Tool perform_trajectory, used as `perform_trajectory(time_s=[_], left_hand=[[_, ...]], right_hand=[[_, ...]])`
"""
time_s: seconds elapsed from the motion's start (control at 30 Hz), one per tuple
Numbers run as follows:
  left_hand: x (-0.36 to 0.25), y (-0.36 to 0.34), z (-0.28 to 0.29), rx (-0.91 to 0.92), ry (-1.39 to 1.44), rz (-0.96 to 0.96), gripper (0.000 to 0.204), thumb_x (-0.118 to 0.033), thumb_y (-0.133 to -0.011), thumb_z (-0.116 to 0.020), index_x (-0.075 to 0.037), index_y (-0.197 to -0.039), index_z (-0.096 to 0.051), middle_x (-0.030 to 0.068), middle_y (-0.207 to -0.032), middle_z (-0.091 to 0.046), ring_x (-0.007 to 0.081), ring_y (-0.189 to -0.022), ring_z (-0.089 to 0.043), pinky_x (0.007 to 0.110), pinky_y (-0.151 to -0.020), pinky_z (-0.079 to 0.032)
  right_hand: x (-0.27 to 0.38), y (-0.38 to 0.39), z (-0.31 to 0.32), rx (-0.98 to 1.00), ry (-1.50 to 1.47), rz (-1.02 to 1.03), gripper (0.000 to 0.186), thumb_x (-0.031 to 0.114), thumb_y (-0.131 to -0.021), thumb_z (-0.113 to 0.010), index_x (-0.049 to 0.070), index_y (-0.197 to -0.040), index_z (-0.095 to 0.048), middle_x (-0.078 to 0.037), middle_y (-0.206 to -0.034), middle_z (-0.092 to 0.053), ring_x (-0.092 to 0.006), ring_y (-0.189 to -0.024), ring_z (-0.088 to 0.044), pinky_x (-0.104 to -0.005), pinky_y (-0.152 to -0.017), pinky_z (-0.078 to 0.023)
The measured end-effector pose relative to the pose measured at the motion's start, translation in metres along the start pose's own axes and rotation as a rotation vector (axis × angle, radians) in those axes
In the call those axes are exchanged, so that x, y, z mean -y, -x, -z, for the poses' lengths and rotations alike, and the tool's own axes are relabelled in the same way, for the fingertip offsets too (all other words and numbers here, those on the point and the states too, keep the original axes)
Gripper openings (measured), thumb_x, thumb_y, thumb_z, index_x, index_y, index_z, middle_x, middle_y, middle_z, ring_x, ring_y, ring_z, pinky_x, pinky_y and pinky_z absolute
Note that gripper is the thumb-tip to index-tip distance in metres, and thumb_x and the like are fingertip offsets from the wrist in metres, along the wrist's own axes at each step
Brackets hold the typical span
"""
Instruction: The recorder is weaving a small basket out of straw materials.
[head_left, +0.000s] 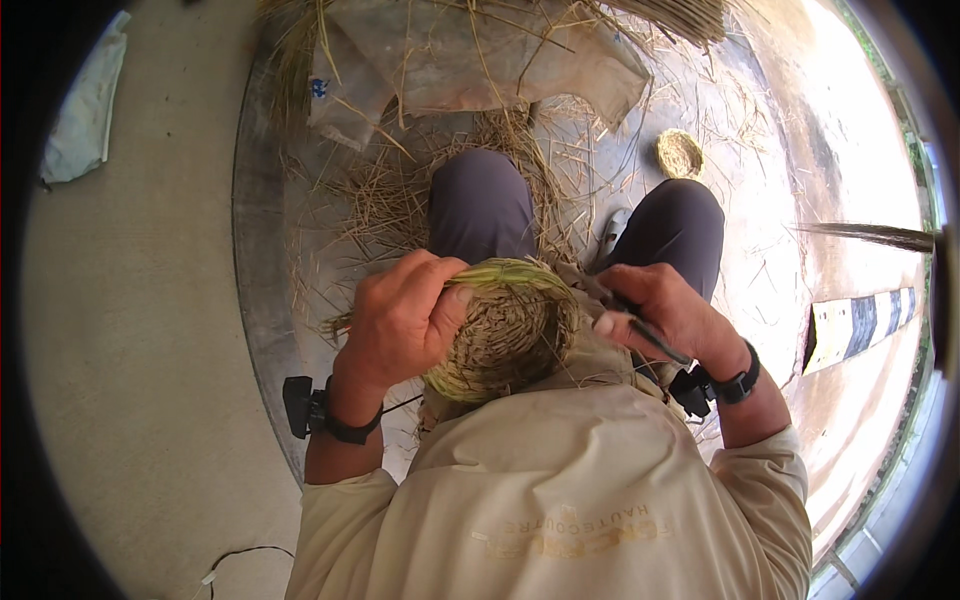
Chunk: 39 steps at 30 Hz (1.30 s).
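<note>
A woven straw basket point(505, 335) with a greenish rim sits in my lap, between my hands. My left hand point(400, 315) grips its left side, thumb over the rim. To the right of the basket, my right hand point(660, 315) is closed on a slim dark tool point(657, 337), whose exact kind I cannot make out. Brownish cloth point(590, 290) lies behind the tool, partly hidden by that hand.
Loose straw point(380, 210) litters the grey mat point(265, 250) around my knees. A small woven basket point(680, 152) lies beyond my right knee. Ahead are a stained sheet point(440, 60) and a straw bundle point(680, 15). A pale bag point(85, 110) lies far left, a striped board point(862, 325) right.
</note>
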<state>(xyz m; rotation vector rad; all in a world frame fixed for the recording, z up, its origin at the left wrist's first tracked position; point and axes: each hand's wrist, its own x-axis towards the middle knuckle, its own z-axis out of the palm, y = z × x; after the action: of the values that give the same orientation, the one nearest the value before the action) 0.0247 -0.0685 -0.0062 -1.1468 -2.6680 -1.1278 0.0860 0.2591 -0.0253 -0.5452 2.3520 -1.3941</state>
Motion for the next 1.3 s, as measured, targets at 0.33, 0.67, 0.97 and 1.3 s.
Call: perform_trajectory(time_s=[0.33, 0.67, 0.97, 1.3], left_hand=[[0.004, -0.009, 0.043, 0.178, -0.044, 0.011, 0.025, -0.014, -0.089, -0.078, 0.001, -0.109, -0.071, 0.0163, -0.086, -0.071, 0.0319, -0.068, -0.069, 0.04, -0.06, -0.054], [-0.011, -0.023, 0.059, 0.328, -0.181, 0.035, 0.018, -0.016, -0.089, -0.078, -0.003, -0.099, -0.072, 0.014, -0.082, -0.071, 0.0337, -0.071, -0.069, 0.042, -0.06, -0.052], [-0.017, -0.033, 0.063, 0.397, -0.263, -0.027, 0.017, -0.018, -0.089, -0.078, -0.004, -0.096, -0.07, 0.0124, -0.079, -0.068, 0.033, -0.07, -0.068, 0.043, -0.059, -0.051], [-0.021, -0.041, 0.064, 0.45, -0.344, -0.061, 0.019, -0.019, -0.091, -0.076, -0.007, -0.086, -0.062, 0.0112, -0.075, -0.064, 0.0337, -0.07, -0.067, 0.046, -0.059, -0.049]], right_hand=[[0.029, 0.0, 0.028, -0.055, 0.082, 0.045, 0.066, 0.045, -0.09, -0.079, -0.004, -0.13, -0.059, -0.017, -0.097, -0.065, -0.0348, -0.087, -0.066, -0.0431, -0.078, -0.053], [0.074, -0.019, 0.028, -0.085, 0.669, 0.08, 0.062, 0.032, -0.067, -0.093, 0.006, -0.115, -0.063, -0.01, -0.096, -0.065, -0.0322, -0.093, -0.066, -0.0431, -0.084, -0.053], [0.082, -0.032, 0.024, -0.076, 0.7, 0.099, 0.059, 0.034, -0.069, -0.092, 0.006, -0.113, -0.063, -0.009, -0.095, -0.065, -0.0308, -0.095, -0.066, -0.0428, -0.083, -0.053], [0.086, -0.048, 0.021, -0.069, 0.739, 0.154, 0.057, 0.036, -0.072, -0.091, 0.005, -0.111, -0.064, -0.009, -0.094, -0.065, -0.0306, -0.096, -0.066, -0.0428, -0.087, -0.052]])
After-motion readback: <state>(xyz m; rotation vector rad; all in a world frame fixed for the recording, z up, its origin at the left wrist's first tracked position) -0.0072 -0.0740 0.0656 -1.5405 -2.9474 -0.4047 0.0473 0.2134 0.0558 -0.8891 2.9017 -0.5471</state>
